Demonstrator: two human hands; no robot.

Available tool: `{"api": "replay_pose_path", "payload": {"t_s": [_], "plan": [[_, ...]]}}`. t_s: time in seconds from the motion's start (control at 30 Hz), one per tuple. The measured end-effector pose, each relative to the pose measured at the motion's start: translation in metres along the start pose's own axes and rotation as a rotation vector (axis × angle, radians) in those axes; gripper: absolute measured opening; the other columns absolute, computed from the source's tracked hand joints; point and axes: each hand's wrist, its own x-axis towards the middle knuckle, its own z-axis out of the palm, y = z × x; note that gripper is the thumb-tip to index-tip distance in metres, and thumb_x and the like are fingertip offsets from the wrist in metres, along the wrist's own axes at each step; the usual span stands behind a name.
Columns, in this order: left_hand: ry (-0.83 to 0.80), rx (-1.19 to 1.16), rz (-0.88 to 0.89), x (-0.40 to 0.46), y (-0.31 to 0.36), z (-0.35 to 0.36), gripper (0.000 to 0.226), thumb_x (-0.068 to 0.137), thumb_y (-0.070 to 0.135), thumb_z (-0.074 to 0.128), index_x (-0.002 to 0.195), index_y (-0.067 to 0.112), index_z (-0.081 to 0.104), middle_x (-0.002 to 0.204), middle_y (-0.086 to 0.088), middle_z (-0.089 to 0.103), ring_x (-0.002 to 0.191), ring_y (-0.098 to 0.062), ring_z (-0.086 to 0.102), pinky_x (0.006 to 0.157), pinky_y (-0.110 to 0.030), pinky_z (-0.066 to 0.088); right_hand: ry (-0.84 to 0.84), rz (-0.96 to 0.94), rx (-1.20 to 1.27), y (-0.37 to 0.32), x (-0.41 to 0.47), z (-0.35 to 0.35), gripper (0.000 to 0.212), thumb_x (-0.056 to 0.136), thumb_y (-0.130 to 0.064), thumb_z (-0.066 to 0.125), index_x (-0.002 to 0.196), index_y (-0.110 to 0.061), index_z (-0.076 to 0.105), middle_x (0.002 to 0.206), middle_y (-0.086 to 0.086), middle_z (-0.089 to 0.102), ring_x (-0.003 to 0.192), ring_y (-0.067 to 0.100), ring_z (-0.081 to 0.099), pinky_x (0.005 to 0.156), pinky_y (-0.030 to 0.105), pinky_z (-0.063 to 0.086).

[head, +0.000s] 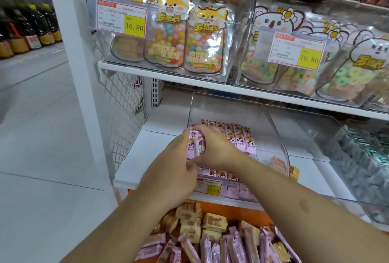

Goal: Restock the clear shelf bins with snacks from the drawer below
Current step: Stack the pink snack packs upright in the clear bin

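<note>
A clear shelf bin [275, 136] on the lower shelf holds a row of pink snack packs [237, 136] standing side by side. Both hands are at the bin's left end. My left hand [174, 170] presses against a small bundle of pink packs [199, 144] from the left and front. My right hand [216, 146] curls over the same bundle from above. Below the shelf, the open orange drawer [237, 210] holds several loose pink packs [235, 246] and beige wrapped cakes [212, 222].
A second clear bin [357, 157] with dark wrapped sweets stands to the right. The shelf above carries clear bins of candy bags [189, 47] with price tags. A white upright post [84, 85] and wire mesh [124, 115] bound the left side; floor aisle lies left.
</note>
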Motion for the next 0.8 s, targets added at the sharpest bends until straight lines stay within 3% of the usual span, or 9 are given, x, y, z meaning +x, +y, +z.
{"api": "replay_pose_path", "payload": {"t_s": [0.1, 0.2, 0.3, 0.37, 0.47, 0.53, 0.7, 0.8], "plan": [[-0.005, -0.009, -0.005, 0.000, 0.001, 0.000, 0.078, 0.097, 0.022, 0.064, 0.156, 0.050, 0.023, 0.140, 0.023, 0.052, 0.120, -0.001, 0.054, 0.097, -0.024, 0.049, 0.071, 0.028, -0.007, -0.001, -0.001, 0.002, 0.104, 0.069, -0.036, 0.094, 0.154, -0.030, 0.036, 0.141, 0.001, 0.040, 0.118, 0.014, 0.044, 0.102, 0.027, 0.040], [-0.009, -0.001, -0.004, -0.001, 0.001, -0.001, 0.078, 0.098, 0.023, 0.064, 0.158, 0.049, 0.020, 0.149, 0.023, 0.046, 0.121, 0.002, 0.049, 0.096, -0.023, 0.044, 0.139, 0.080, 0.026, -0.005, 0.002, 0.001, 0.106, 0.072, -0.039, 0.092, 0.158, -0.028, 0.031, 0.151, 0.005, 0.035, 0.132, 0.024, 0.047, 0.101, 0.030, 0.042], [-0.018, 0.022, -0.014, -0.001, 0.001, -0.002, 0.084, 0.099, 0.027, 0.064, 0.162, 0.045, 0.011, 0.161, 0.022, 0.035, 0.136, -0.005, 0.048, 0.105, -0.027, 0.043, 0.151, 0.118, 0.112, -0.001, 0.003, 0.000, 0.108, 0.069, -0.041, 0.093, 0.158, -0.028, 0.033, 0.151, 0.005, 0.037, 0.133, 0.025, 0.047, 0.104, 0.034, 0.045], [-0.029, 0.031, -0.028, -0.001, 0.002, -0.002, 0.086, 0.099, 0.029, 0.064, 0.162, 0.046, 0.008, 0.161, 0.021, 0.034, 0.133, -0.006, 0.051, 0.100, -0.025, 0.043, 0.100, 0.116, 0.130, 0.002, -0.002, -0.005, 0.100, 0.072, -0.036, 0.093, 0.155, -0.027, 0.038, 0.146, 0.004, 0.044, 0.123, 0.023, 0.055, 0.100, 0.034, 0.051], [-0.035, 0.039, -0.037, -0.001, 0.001, -0.002, 0.086, 0.099, 0.031, 0.064, 0.162, 0.045, 0.006, 0.159, 0.021, 0.036, 0.129, -0.005, 0.053, 0.094, -0.022, 0.040, -0.016, 0.090, 0.131, 0.005, -0.014, -0.013, 0.083, 0.078, -0.027, 0.091, 0.147, -0.028, 0.046, 0.126, -0.001, 0.054, 0.096, 0.019, 0.067, 0.075, 0.034, 0.060], [-0.037, 0.035, -0.029, -0.002, 0.001, -0.002, 0.086, 0.099, 0.031, 0.065, 0.162, 0.044, 0.008, 0.156, 0.020, 0.041, 0.127, -0.005, 0.053, 0.093, -0.022, 0.040, -0.066, 0.078, 0.183, 0.004, -0.021, -0.015, 0.079, 0.076, -0.026, 0.094, 0.140, -0.032, 0.048, 0.114, -0.002, 0.055, 0.083, 0.018, 0.069, 0.067, 0.040, 0.063], [-0.041, 0.050, -0.028, -0.002, 0.004, -0.002, 0.090, 0.098, 0.033, 0.067, 0.163, 0.043, 0.006, 0.164, 0.017, 0.033, 0.140, -0.012, 0.048, 0.113, -0.035, 0.044, -0.075, -0.023, 0.217, 0.000, -0.023, -0.010, 0.079, 0.069, -0.026, 0.098, 0.133, -0.033, 0.054, 0.109, -0.001, 0.057, 0.071, 0.011, 0.059, 0.073, 0.039, 0.061], [-0.036, 0.066, -0.027, -0.002, 0.004, -0.002, 0.088, 0.099, 0.032, 0.066, 0.164, 0.042, 0.007, 0.163, 0.016, 0.035, 0.139, -0.012, 0.048, 0.107, -0.028, 0.042, -0.018, -0.010, 0.223, -0.002, -0.019, -0.006, 0.074, 0.071, -0.022, 0.097, 0.132, -0.030, 0.055, 0.109, -0.002, 0.057, 0.073, 0.013, 0.060, 0.074, 0.041, 0.062]]}}
